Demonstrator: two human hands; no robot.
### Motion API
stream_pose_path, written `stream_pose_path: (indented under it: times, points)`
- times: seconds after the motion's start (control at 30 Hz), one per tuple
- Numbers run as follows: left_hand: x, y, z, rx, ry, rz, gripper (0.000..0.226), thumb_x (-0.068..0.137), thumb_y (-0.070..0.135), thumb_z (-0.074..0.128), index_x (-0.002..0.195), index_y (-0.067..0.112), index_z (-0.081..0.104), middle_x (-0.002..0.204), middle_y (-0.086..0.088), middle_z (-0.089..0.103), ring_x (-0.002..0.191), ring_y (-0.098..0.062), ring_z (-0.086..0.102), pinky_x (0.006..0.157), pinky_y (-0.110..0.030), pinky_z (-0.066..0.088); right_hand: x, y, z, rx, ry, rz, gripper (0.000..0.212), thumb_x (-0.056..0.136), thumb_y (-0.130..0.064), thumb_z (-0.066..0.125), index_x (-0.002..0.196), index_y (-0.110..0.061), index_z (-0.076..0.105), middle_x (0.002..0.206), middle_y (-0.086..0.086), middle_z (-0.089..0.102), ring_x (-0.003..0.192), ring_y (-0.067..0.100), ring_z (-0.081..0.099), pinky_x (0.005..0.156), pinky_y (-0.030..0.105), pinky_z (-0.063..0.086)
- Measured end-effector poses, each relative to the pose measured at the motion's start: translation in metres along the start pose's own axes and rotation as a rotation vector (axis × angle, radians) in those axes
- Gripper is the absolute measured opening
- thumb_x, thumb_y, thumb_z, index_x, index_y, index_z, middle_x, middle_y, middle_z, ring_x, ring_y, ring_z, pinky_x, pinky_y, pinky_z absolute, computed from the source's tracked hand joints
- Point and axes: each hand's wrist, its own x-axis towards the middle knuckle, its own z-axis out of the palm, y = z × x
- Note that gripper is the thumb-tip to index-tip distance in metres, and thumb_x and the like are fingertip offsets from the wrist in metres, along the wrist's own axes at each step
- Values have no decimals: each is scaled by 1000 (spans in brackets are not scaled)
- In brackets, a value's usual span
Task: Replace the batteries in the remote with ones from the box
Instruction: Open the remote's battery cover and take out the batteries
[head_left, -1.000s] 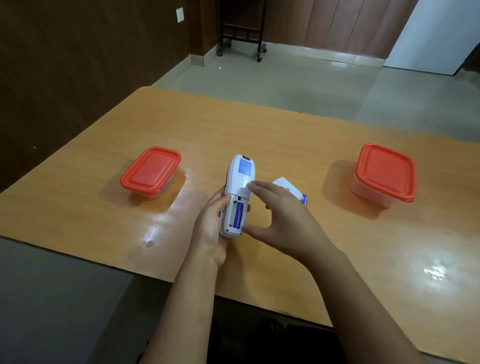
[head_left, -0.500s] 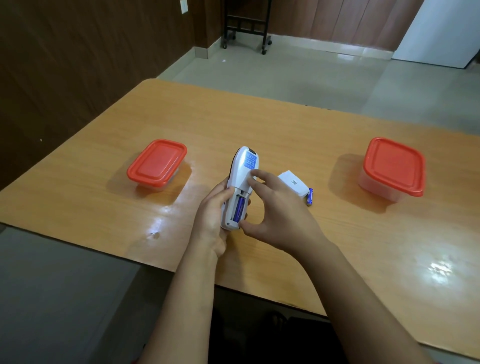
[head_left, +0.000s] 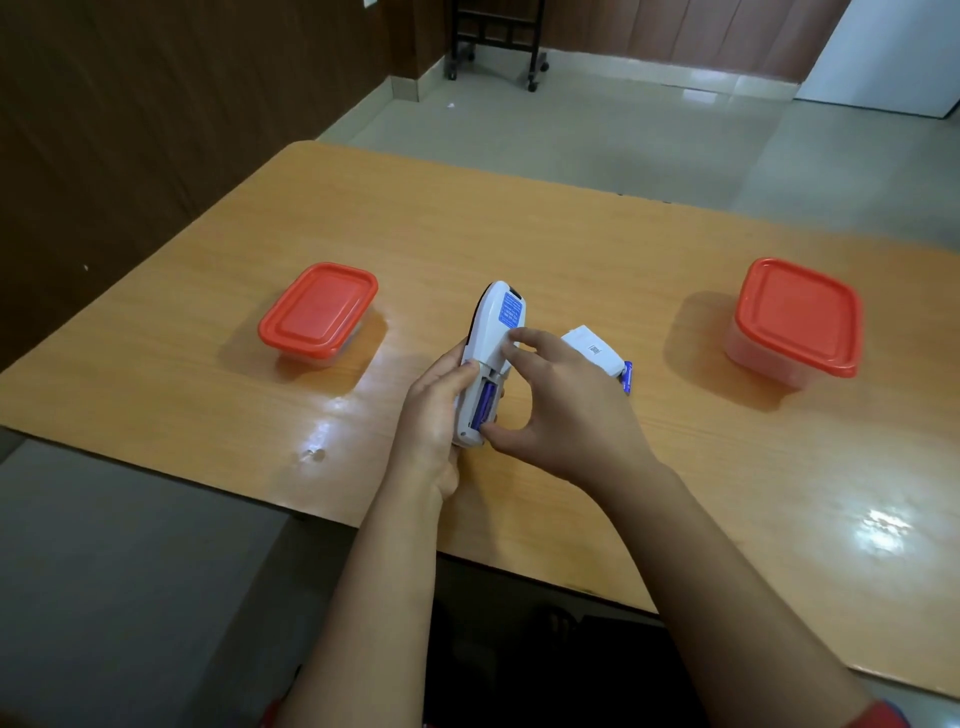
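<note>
2 hands hold the remote (head_left: 496, 322) over the worktop (head_left: 519, 234), the left hand (head_left: 436, 410) gripping it back-up, the right hand (head_left: 566, 415) pinching it with thumb on the near end of a blue battery (head_left: 485, 402) in the open bay; best press that end squarely, remote kept steady.

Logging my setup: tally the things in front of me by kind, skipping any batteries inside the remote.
red-lidded boxes: 2
remote: 1
white cover: 1
loose battery: 1
Total: 5
</note>
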Motion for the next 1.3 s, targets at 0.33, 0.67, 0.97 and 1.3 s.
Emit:
stream_pose_path:
  times: [0.33, 0.67, 0.97, 1.3]
  points:
    - [0, -1, -7, -44, -26, -76, 36, 96, 15, 45, 130, 17, 58, 98, -6, 70, 80, -17, 66, 60, -23, 53, 7, -6, 2, -102, -71, -18, 48, 72, -51, 67, 104, -15, 63, 128, 0, 56, 104, 19, 56, 67, 29, 41]
    - [1, -5, -11, 0, -46, -104, 31, 96, 13, 45, 122, 17, 61, 94, -7, 69, 81, -17, 64, 67, -29, 48, 8, -15, 1, -117, -118, 17, 39, 69, -46, 68, 68, -16, 43, 83, 2, 53, 68, 19, 48, 50, 30, 29]
    - [6, -5, -11, -72, -35, -96, 26, 97, 12, 43, 103, 21, 66, 94, -8, 69, 82, -19, 64, 74, -31, 50, 5, -21, 2, -30, -111, -20, 36, 70, -44, 60, 75, -12, 47, 82, 3, 52, 68, 21, 48, 51, 30, 31]
    - [9, -7, -8, -267, -59, -150, 27, 98, 14, 40, 114, 14, 62, 92, -9, 69, 80, -18, 65, 71, -29, 53, 7, -10, 2, 80, -54, -61, 31, 69, -41, 59, 67, -11, 51, 71, 0, 50, 55, 21, 45, 50, 32, 35]
